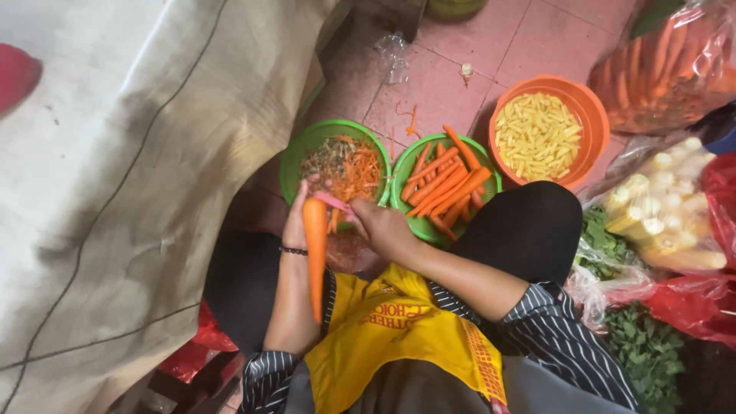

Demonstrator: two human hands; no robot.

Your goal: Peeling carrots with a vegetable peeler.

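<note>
A single view, from a camera worn on the person's head, looks almost straight down over the yellow apron [406, 330] and the lap to the pink tiled floor [452, 69]. It sits close, so the forearms fill the centre. The floor runs away toward twelve o'clock, a pale cloth [115, 176] closes off nine o'clock, and plastic bags [675, 199] crowd three o'clock

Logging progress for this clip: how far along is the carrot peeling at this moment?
Done: a green bowl holds a pile of peeled carrots, and another green bowl holds peelings. In hand: the left hand holds a carrot while the right hand works a pink peeler at its top. Left: a clear bag of carrots sits at upper right.
</note>
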